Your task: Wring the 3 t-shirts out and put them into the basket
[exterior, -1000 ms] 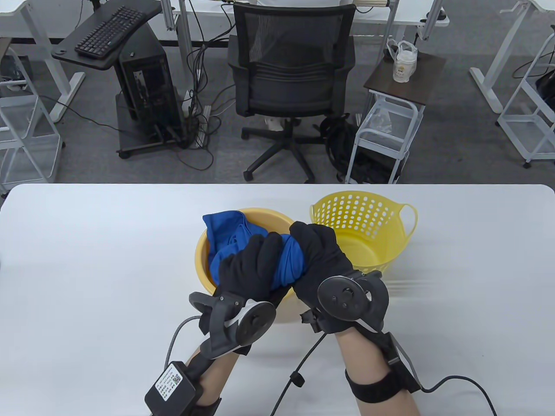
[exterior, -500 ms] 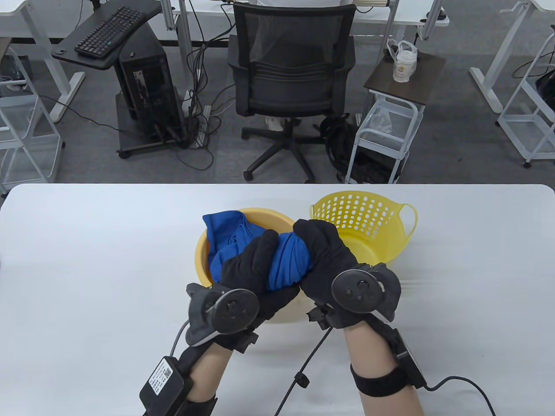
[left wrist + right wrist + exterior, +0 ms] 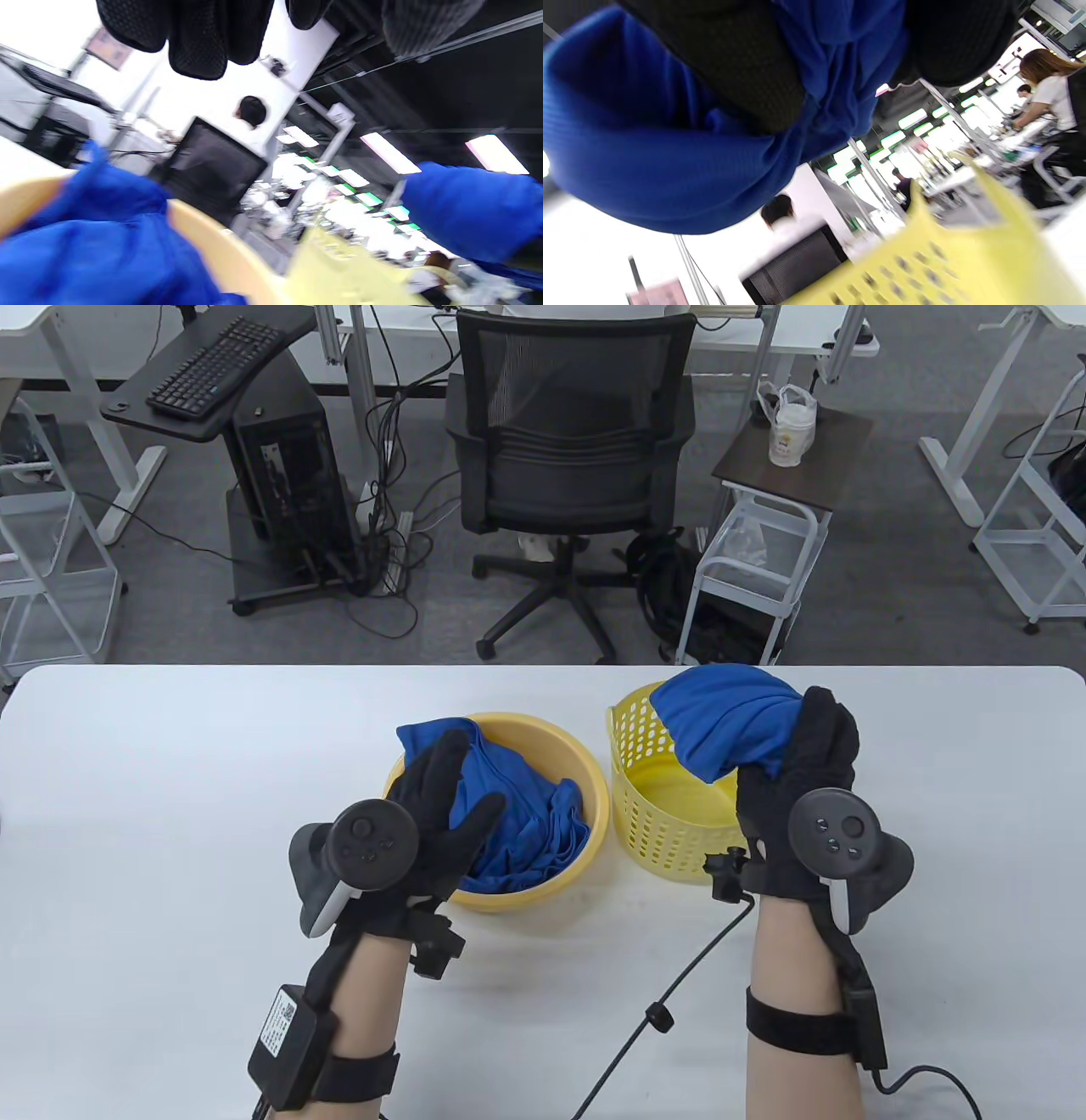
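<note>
My right hand (image 3: 802, 763) grips a bunched blue t-shirt (image 3: 730, 717) and holds it above the yellow perforated basket (image 3: 653, 814). In the right wrist view the same blue t-shirt (image 3: 670, 169) fills the top, with my gloved fingers (image 3: 734, 63) curled round it and the basket (image 3: 925, 262) below. More blue t-shirts (image 3: 526, 823) lie in the yellow basin (image 3: 594, 806) left of the basket. My left hand (image 3: 441, 806) hovers over the basin's near left rim with fingers spread and holds nothing. The left wrist view shows blue cloth (image 3: 93, 245) in the basin (image 3: 220, 254).
The white table (image 3: 170, 814) spreads to both sides of the two containers. Cables trail from both wrists across the table's near part. A black office chair (image 3: 568, 449) and a small cart stand beyond the far edge. People sit in the background of the wrist views.
Both hands gripped the twisted blue shirt over the basin. Now my left hand has let go and opened, and my right hand has carried the shirt right, above the basket.
</note>
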Action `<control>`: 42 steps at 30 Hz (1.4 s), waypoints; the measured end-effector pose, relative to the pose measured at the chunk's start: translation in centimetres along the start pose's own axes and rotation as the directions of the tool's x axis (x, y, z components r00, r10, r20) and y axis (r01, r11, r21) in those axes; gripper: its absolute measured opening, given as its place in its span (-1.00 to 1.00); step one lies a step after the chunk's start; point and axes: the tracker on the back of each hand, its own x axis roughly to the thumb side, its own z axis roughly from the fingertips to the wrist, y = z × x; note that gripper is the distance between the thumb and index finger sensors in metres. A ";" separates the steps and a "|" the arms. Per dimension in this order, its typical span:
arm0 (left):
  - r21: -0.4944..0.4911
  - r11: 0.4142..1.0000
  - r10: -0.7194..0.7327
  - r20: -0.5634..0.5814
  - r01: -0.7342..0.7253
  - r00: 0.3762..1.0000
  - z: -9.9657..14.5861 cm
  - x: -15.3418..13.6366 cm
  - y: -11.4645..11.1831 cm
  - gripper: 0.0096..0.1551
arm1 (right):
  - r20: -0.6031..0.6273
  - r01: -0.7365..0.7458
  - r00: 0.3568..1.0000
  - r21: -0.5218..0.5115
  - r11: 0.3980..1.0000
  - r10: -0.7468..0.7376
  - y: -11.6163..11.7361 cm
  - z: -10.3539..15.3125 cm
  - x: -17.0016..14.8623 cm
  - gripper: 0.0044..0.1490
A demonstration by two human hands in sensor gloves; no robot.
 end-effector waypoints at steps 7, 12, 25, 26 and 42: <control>-0.320 0.941 -0.216 -0.317 0.111 0.923 -1.8 -4.3 -3.0 -0.06 | 0.109 -0.039 0.994 0.451 0.892 -0.012 3.6 -0.3 1.3 0.05; -0.402 0.909 -0.241 -0.291 0.110 0.926 -2.7 -5.6 -5.8 0.01 | 0.220 0.038 0.969 0.335 0.941 -0.117 2.7 0.4 3.0 -0.03; -0.449 0.868 -0.294 -0.119 0.213 0.948 -3.4 -4.4 -9.9 -0.01 | 0.300 -0.036 0.950 0.392 0.919 -0.090 3.1 1.4 5.2 -0.04; -0.431 0.881 -0.263 -0.097 0.198 0.960 -3.2 -3.4 -10.0 -0.04 | 0.310 -0.044 0.947 0.393 0.919 -0.087 3.2 1.5 5.5 -0.05; -0.337 0.889 -0.360 -0.093 0.311 0.928 -2.6 -0.4 -13.5 -0.60 | 0.375 -0.041 0.920 0.390 0.920 -0.118 3.7 2.7 7.1 -0.04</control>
